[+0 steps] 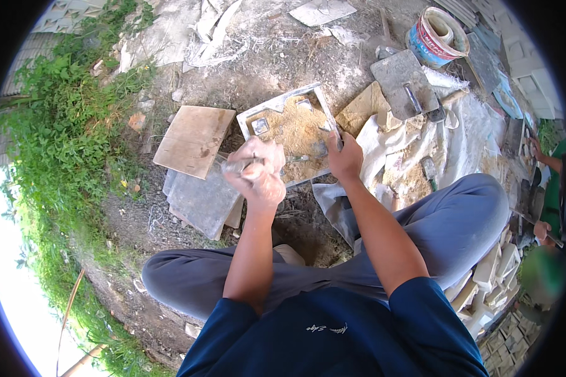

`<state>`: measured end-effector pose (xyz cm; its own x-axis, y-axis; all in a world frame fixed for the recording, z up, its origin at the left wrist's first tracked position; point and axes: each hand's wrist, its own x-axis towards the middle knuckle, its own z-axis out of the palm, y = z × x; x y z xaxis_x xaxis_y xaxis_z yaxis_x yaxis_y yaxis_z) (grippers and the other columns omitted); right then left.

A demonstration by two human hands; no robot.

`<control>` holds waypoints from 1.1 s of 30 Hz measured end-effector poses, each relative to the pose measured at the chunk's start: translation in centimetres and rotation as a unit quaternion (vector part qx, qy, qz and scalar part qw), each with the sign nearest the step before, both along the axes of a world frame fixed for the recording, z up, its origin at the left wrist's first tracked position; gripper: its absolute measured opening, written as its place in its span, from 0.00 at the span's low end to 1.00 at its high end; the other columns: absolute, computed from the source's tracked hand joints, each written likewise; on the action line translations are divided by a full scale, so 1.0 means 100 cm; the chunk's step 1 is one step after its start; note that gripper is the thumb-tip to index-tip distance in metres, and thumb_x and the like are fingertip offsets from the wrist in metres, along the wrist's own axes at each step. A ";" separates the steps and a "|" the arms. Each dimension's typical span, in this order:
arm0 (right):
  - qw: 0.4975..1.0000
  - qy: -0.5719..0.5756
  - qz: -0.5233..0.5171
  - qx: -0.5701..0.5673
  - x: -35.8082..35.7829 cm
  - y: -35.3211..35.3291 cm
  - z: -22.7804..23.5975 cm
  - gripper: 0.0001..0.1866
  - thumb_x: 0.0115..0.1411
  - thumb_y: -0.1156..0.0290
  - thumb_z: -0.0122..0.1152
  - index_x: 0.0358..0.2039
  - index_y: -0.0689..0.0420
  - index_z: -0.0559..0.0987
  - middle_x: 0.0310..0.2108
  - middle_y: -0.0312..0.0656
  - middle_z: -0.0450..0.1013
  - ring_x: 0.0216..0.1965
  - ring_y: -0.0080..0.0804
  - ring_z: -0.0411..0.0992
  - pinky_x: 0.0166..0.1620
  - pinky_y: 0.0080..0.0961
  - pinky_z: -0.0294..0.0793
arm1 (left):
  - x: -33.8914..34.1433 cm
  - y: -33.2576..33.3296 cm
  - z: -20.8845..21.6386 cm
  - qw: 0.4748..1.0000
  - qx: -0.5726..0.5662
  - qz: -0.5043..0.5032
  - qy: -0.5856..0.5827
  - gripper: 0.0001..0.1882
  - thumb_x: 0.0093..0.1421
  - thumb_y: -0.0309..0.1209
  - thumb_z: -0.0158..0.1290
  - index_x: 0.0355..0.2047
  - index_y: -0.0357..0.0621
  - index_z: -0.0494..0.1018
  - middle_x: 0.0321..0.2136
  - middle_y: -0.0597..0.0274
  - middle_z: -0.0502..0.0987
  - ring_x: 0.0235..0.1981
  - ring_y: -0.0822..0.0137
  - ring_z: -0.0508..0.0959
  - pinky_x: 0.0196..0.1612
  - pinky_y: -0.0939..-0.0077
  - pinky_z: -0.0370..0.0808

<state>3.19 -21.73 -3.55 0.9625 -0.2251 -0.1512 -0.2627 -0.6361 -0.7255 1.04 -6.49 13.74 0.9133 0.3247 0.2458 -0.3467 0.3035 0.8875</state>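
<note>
A pale rectangular frame mould (325, 103) lies on the ground in front of me, filled with yellowish sand (299, 125). Small metal-looking inserts (260, 126) show in the sand near its corners. At the mould's right side my right hand (346, 158) is closed on what looks like a small trowel (319, 149), its grey blade over the sand. My left hand (256, 168) is a fist above the mould's near left corner, blurred by motion. Whatever it holds is mostly hidden by its fingers.
Flat boards, one brown (194, 139) and one grey (202, 198), lie to the left. At the right are a square float with a handle (403, 85), a paint bucket (438, 39), and crumpled sheeting with sand (415, 166). Another person's hand (542, 231) shows at far right.
</note>
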 end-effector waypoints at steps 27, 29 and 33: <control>0.999 -0.030 0.001 0.013 0.003 0.002 0.000 0.24 0.66 0.52 0.53 0.39 0.66 0.79 0.39 0.56 0.78 0.42 0.59 0.75 0.50 0.48 0.70 | -0.018 -0.006 0.016 0.998 -0.005 -0.008 -0.057 0.39 0.54 0.69 0.56 0.19 0.41 0.62 0.13 0.74 0.60 0.12 0.79 0.56 0.17 0.80 0.50; 1.000 -0.022 0.009 0.001 -0.001 -0.006 0.001 0.25 0.66 0.52 0.54 0.39 0.66 0.79 0.39 0.55 0.78 0.41 0.59 0.74 0.50 0.48 0.70 | -0.021 -0.014 0.016 0.996 -0.004 -0.013 -0.084 0.35 0.61 0.63 0.55 0.19 0.42 0.61 0.13 0.73 0.59 0.12 0.78 0.57 0.17 0.80 0.50; 1.000 -0.010 -0.003 0.025 -0.003 0.000 -0.004 0.25 0.66 0.51 0.53 0.39 0.66 0.79 0.39 0.56 0.78 0.42 0.59 0.74 0.51 0.47 0.69 | 0.001 -0.005 -0.018 0.999 -0.008 0.014 -0.040 0.35 0.62 0.60 0.56 0.18 0.41 0.60 0.13 0.72 0.58 0.13 0.77 0.58 0.17 0.77 0.49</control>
<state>2.92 -21.77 -3.94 0.9643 -0.2227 -0.1435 -0.2513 -0.5968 -0.7620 1.16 -6.98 11.94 0.8813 0.3550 0.3120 -0.4250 0.3066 0.8517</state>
